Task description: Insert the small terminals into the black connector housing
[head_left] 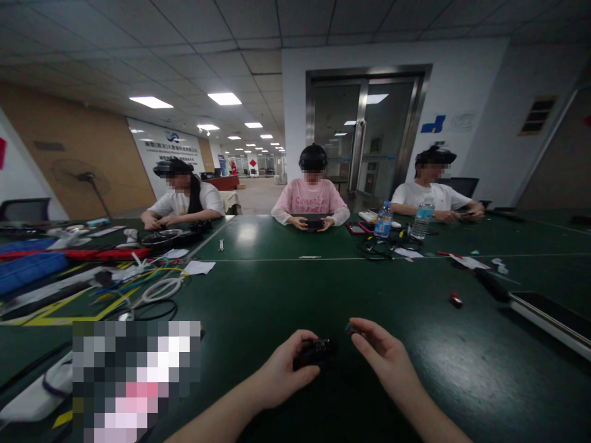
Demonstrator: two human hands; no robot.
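Observation:
My left hand [295, 363] is closed around a small, rounded black device [318, 349] with glossy edges. It looks like a computer mouse, though its details are too dark to confirm. To its right, my right hand [381, 351] is raised just above the table, thumb and fingertips pinching a small dark bluish piece [349, 329] too small to name. A gap separates that piece from the black device. Both hands are over the near middle of the dark green table [286, 295].
A small red-and-black object [456, 299] lies to the right, near a flat black-topped device [554, 317]. Cables [159, 292] and a blue tray [32, 271] crowd the left. Water bottles [383, 220] stand across the table, where three people sit handling things.

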